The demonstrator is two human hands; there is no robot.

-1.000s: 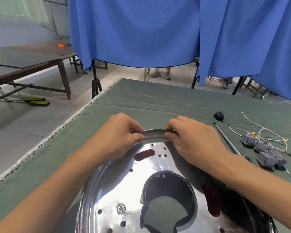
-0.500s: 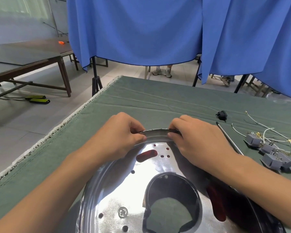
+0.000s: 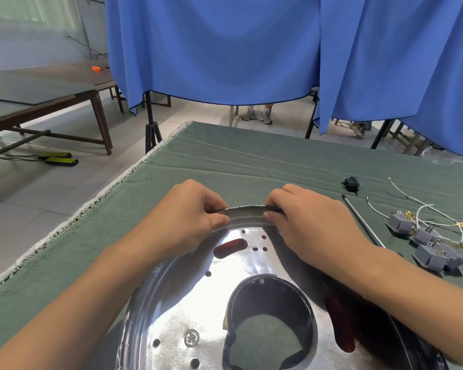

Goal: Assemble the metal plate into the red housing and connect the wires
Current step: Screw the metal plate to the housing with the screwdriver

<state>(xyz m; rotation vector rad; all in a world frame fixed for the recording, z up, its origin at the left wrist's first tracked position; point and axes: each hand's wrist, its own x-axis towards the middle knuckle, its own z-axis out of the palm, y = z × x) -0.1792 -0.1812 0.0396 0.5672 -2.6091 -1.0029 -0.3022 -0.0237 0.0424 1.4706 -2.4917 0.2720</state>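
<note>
A shiny round metal plate (image 3: pixel 187 303) with a large round cut-out and small holes lies on the green cloth just in front of me. Red housing (image 3: pixel 230 247) shows through its slots and at its right side. My left hand (image 3: pixel 190 217) pinches the plate's far rim from the left, thumb inside, fingers curled over the edge. My right hand (image 3: pixel 302 222) grips the same far rim a little to the right. Grey connector blocks with white wires (image 3: pixel 428 236) lie on the cloth at the right, apart from both hands.
A thin metal rod (image 3: pixel 364 222) lies beside my right wrist, with a small black switch (image 3: pixel 350 184) beyond it. The green cloth's (image 3: pixel 251 161) frayed left edge runs diagonally. Blue curtains hang behind, a brown table stands at far left, and a person's feet show under the curtain.
Both hands keep the same hold on the far rim. Only the camera view has shifted slightly, so the plate and parts sit a little further right in view.
</note>
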